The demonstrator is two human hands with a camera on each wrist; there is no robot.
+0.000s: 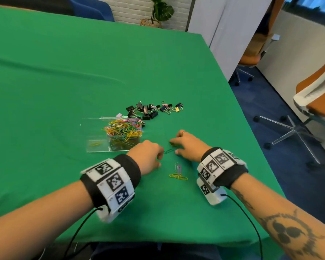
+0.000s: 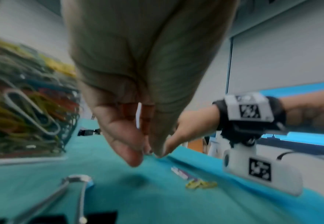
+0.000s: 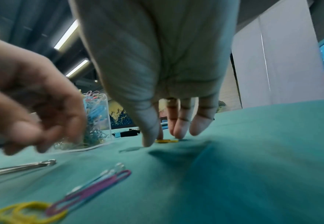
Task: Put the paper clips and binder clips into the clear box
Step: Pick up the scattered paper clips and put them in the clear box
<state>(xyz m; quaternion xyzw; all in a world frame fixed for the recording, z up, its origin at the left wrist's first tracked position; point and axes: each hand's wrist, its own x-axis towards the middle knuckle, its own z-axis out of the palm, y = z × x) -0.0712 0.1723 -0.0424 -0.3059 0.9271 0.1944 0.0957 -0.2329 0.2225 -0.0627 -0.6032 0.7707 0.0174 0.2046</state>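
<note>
Right hand (image 1: 188,145), fingertips down on a yellow clip (image 3: 166,141) on the cloth right of the box (image 1: 101,136); whether it is pinched yet, cannot tell. Left hand (image 1: 148,156) loosely curled, apparently empty, just beside the box. Step: gathering stray paper clips (image 1: 177,172); next calls for a fine pinch, then the binder clips (image 1: 150,109) behind the box.

Honestly nothing readable anywhere, just black-and-white square code markers on the wristbands (image 1: 111,180) and the little white camera housings (image 2: 260,168), no actual words or numbers.
</note>
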